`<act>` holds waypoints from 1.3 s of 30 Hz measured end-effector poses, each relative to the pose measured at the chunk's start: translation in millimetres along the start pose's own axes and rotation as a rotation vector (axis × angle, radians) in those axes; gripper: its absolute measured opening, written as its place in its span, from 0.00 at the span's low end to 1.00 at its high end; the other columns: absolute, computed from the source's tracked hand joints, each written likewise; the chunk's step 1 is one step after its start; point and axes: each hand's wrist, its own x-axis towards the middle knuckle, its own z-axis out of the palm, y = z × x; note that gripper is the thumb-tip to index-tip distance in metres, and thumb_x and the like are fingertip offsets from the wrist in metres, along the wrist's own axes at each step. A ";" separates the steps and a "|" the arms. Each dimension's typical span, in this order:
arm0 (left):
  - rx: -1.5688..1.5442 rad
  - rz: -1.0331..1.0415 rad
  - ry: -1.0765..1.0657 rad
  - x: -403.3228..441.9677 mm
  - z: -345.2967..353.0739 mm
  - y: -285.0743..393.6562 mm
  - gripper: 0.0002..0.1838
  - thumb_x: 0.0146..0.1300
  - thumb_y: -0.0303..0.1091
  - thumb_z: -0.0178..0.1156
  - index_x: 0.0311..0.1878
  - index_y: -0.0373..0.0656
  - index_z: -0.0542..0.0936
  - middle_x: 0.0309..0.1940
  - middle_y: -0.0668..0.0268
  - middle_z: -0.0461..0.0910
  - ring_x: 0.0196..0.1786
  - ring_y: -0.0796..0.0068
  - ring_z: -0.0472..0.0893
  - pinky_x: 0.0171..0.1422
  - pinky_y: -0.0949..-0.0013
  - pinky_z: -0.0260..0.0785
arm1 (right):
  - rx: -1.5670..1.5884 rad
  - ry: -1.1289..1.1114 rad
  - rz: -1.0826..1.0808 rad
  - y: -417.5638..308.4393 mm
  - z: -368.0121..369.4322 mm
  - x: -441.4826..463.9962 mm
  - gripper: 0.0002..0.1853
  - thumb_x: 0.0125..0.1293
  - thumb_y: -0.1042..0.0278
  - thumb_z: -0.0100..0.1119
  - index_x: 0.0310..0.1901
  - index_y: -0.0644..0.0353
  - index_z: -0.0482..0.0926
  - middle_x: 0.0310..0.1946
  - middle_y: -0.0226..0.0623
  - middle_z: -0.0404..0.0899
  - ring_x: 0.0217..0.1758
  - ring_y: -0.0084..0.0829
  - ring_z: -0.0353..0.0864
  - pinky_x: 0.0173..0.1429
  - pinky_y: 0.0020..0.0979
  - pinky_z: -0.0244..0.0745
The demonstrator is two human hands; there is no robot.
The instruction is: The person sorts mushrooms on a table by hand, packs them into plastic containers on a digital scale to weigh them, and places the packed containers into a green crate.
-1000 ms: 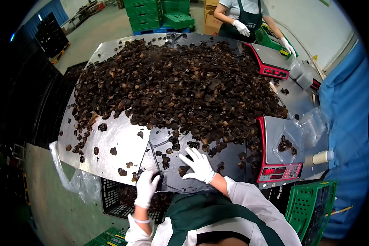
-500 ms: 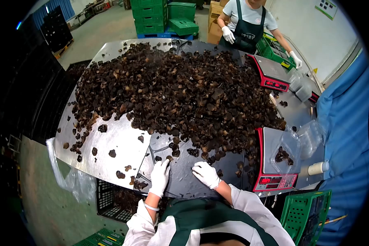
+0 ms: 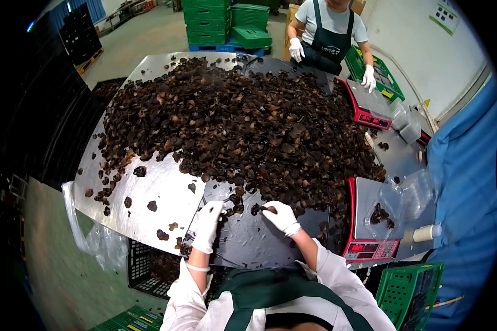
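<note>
A wide heap of dark brown, fungus-like pieces [image 3: 243,121] covers much of the metal table [image 3: 165,207]. My left hand [image 3: 209,220], in a white glove, is at the heap's near edge beside a few loose pieces; its fingers are closed, and what they hold is too small to name. To its right, my gloved right hand [image 3: 281,217] has its fingers closed on a dark piece [image 3: 270,209]. Further right, a red-framed scale [image 3: 364,250] bears a clear plastic tray [image 3: 382,220] with some dark pieces in it.
A co-worker [image 3: 328,41] in an apron stands at the far right, one gloved hand over a second scale [image 3: 370,105]. Clear trays [image 3: 419,190] and a white cylinder [image 3: 427,233] lie right of the near scale. A black crate [image 3: 141,267] sits below the table's front edge.
Both my hands have moved away from the body toward the heap's near edge, and the right has closed on a dark piece. The co-worker's hand has moved from the clear trays to the far scale.
</note>
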 end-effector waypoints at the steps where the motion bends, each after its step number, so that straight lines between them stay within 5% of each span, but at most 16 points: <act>1: 0.295 0.216 0.029 7.6 4.0 -3.7 0.09 0.64 0.37 0.60 0.37 0.42 0.78 0.35 0.67 0.78 0.38 0.74 0.77 0.42 0.71 0.68 | 0.551 -0.141 0.284 -4.6 -13.2 2.0 0.12 0.61 0.59 0.61 0.44 0.53 0.78 0.36 0.31 0.81 0.32 0.29 0.79 0.30 0.29 0.72; 2: 0.590 0.434 0.052 12.7 12.2 -0.3 0.08 0.61 0.35 0.63 0.38 0.41 0.78 0.34 0.65 0.77 0.38 0.70 0.77 0.44 0.69 0.69 | 1.103 -0.271 0.573 -8.4 -24.7 0.7 0.12 0.63 0.59 0.60 0.45 0.52 0.77 0.38 0.30 0.82 0.31 0.25 0.78 0.27 0.25 0.70; 3: 0.789 0.551 0.028 14.0 19.0 3.5 0.13 0.55 0.32 0.66 0.42 0.39 0.78 0.38 0.60 0.76 0.40 0.62 0.78 0.48 0.66 0.71 | 1.339 -0.269 0.674 -10.2 -33.2 -3.2 0.10 0.68 0.62 0.55 0.47 0.53 0.76 0.41 0.27 0.81 0.32 0.20 0.76 0.27 0.21 0.67; 7: 1.106 0.569 -0.101 21.2 35.4 -19.5 0.30 0.46 0.41 0.72 0.55 0.47 0.77 0.52 0.58 0.72 0.52 0.55 0.75 0.53 0.59 0.72 | 1.964 -0.118 0.666 2.0 -22.6 -18.8 0.14 0.70 0.59 0.52 0.53 0.53 0.74 0.46 0.35 0.80 0.37 0.28 0.78 0.27 0.26 0.70; 11: 0.956 0.624 -0.025 33.0 37.8 -29.0 0.12 0.57 0.33 0.64 0.43 0.42 0.78 0.43 0.57 0.73 0.47 0.54 0.75 0.50 0.60 0.70 | 2.350 -0.075 0.657 4.1 -29.1 -25.6 0.16 0.70 0.57 0.50 0.55 0.54 0.74 0.48 0.37 0.79 0.42 0.33 0.80 0.32 0.30 0.76; 14: 0.892 0.665 0.019 36.7 38.2 -32.1 0.08 0.57 0.31 0.63 0.38 0.39 0.77 0.39 0.56 0.73 0.43 0.53 0.75 0.49 0.60 0.69 | 2.285 0.210 0.701 -0.3 -34.7 -36.3 0.21 0.71 0.53 0.47 0.57 0.60 0.74 0.50 0.40 0.79 0.44 0.38 0.80 0.38 0.36 0.81; 16: 0.841 0.656 0.044 30.7 42.0 -30.5 0.06 0.56 0.27 0.62 0.36 0.38 0.77 0.36 0.57 0.75 0.41 0.57 0.76 0.48 0.63 0.69 | 2.433 0.115 0.527 8.7 -34.7 -45.0 0.20 0.71 0.54 0.49 0.56 0.58 0.74 0.53 0.40 0.79 0.49 0.39 0.80 0.44 0.41 0.82; 18: 0.458 0.631 0.007 21.3 56.4 -27.6 0.04 0.59 0.27 0.62 0.36 0.37 0.78 0.35 0.62 0.78 0.39 0.64 0.77 0.47 0.65 0.69 | 2.348 0.325 0.606 6.3 -42.1 -46.9 0.20 0.70 0.54 0.49 0.56 0.58 0.75 0.54 0.40 0.78 0.53 0.39 0.80 0.45 0.43 0.82; 20: -0.168 0.022 -0.193 1.4 79.5 -10.6 0.07 0.64 0.34 0.60 0.39 0.41 0.79 0.36 0.67 0.79 0.39 0.73 0.77 0.38 0.75 0.68 | 2.403 0.353 0.542 7.7 -50.5 -50.7 0.18 0.70 0.56 0.50 0.54 0.58 0.76 0.54 0.40 0.78 0.54 0.40 0.80 0.47 0.44 0.82; 22: -0.745 -0.285 -0.300 -22.4 109.5 4.1 0.08 0.66 0.37 0.59 0.42 0.44 0.78 0.35 0.68 0.79 0.38 0.71 0.79 0.39 0.78 0.70 | 2.480 0.413 0.554 12.3 -55.9 -53.3 0.18 0.70 0.57 0.49 0.53 0.59 0.77 0.53 0.40 0.79 0.53 0.39 0.80 0.47 0.43 0.82; 26: -0.954 -0.578 -0.340 -46.8 171.1 -17.9 0.08 0.68 0.38 0.56 0.43 0.46 0.77 0.41 0.67 0.80 0.43 0.70 0.80 0.39 0.69 0.76 | 2.474 0.361 0.317 20.8 -74.8 -65.3 0.22 0.71 0.54 0.46 0.53 0.64 0.77 0.49 0.44 0.80 0.46 0.38 0.82 0.43 0.37 0.83; 28: -0.974 -0.650 -0.406 -55.8 201.5 -20.1 0.09 0.69 0.39 0.55 0.45 0.45 0.77 0.41 0.68 0.80 0.44 0.71 0.80 0.42 0.68 0.77 | 2.435 0.480 0.396 25.8 -94.8 -76.4 0.22 0.72 0.53 0.45 0.51 0.65 0.78 0.43 0.43 0.83 0.42 0.38 0.84 0.41 0.37 0.83; 32: -0.927 -0.583 -0.501 -68.3 264.2 -6.5 0.08 0.70 0.38 0.55 0.46 0.46 0.78 0.43 0.70 0.81 0.46 0.73 0.80 0.46 0.68 0.77 | 2.264 0.828 0.517 44.3 -148.7 -100.4 0.21 0.72 0.51 0.45 0.48 0.62 0.78 0.38 0.39 0.82 0.38 0.36 0.83 0.35 0.36 0.82; 35: -0.737 -0.497 -0.567 -80.0 312.4 11.1 0.10 0.70 0.39 0.55 0.47 0.45 0.78 0.40 0.70 0.80 0.47 0.74 0.79 0.51 0.66 0.76 | 2.154 0.805 0.377 78.0 -187.1 -135.4 0.17 0.70 0.52 0.50 0.46 0.57 0.78 0.37 0.39 0.82 0.34 0.33 0.81 0.29 0.32 0.79; 37: -0.655 -0.378 -0.619 -83.5 345.8 13.3 0.10 0.69 0.39 0.56 0.47 0.46 0.79 0.41 0.69 0.78 0.45 0.74 0.78 0.57 0.63 0.72 | 1.675 1.073 0.451 95.7 -214.2 -146.3 0.13 0.70 0.58 0.52 0.45 0.57 0.77 0.35 0.34 0.81 0.31 0.28 0.79 0.30 0.29 0.76; 39: -0.495 -0.050 -0.625 -97.9 382.4 27.0 0.10 0.70 0.39 0.55 0.47 0.45 0.79 0.42 0.67 0.77 0.45 0.75 0.76 0.58 0.64 0.70 | 1.323 1.093 0.450 120.4 -233.9 -164.5 0.09 0.69 0.65 0.54 0.46 0.58 0.77 0.35 0.32 0.80 0.31 0.24 0.79 0.36 0.27 0.76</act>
